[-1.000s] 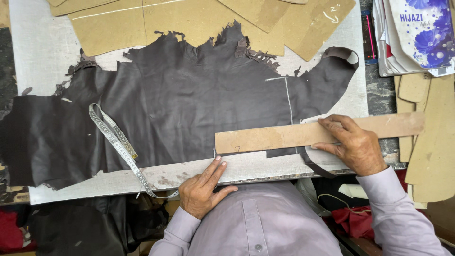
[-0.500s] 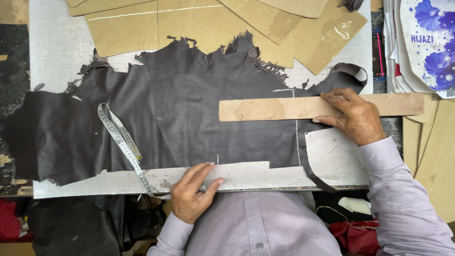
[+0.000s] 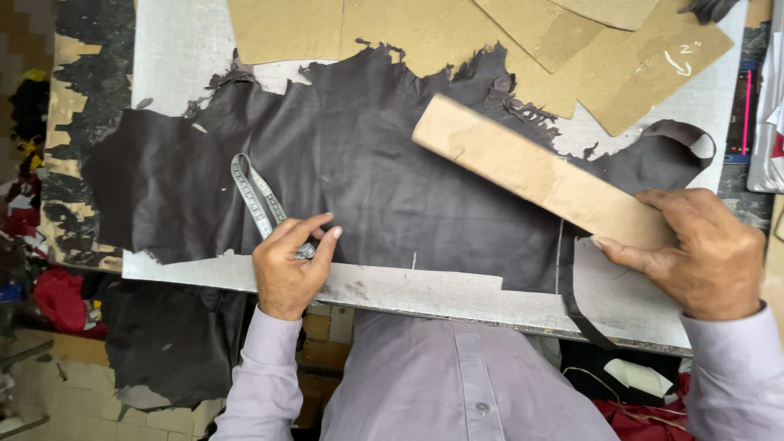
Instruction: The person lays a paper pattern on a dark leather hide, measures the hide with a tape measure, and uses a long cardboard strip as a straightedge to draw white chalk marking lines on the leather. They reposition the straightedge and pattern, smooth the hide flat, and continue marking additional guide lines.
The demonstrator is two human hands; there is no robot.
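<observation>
A large dark brown leather hide (image 3: 367, 171) lies spread on a grey cutting board (image 3: 425, 290). My right hand (image 3: 698, 249) grips one end of a long brown cardboard strip (image 3: 531, 167), which is lifted and angled diagonally over the hide's right part. My left hand (image 3: 290, 261) pinches the near end of a grey measuring tape (image 3: 257, 196) that lies looped on the hide near its front edge. A thin cut strip of leather (image 3: 584, 314) hangs off the board's front right.
Several brown cardboard pattern pieces (image 3: 457, 33) lie at the back of the board. Dark leather scraps (image 3: 171, 343) hang below the board at front left. Red cloth (image 3: 61, 298) sits at the far left, papers (image 3: 768, 122) at the right edge.
My right hand has lifted the cardboard strip and swung it from level to diagonal. My left hand moved left along the board's edge and took hold of the measuring tape.
</observation>
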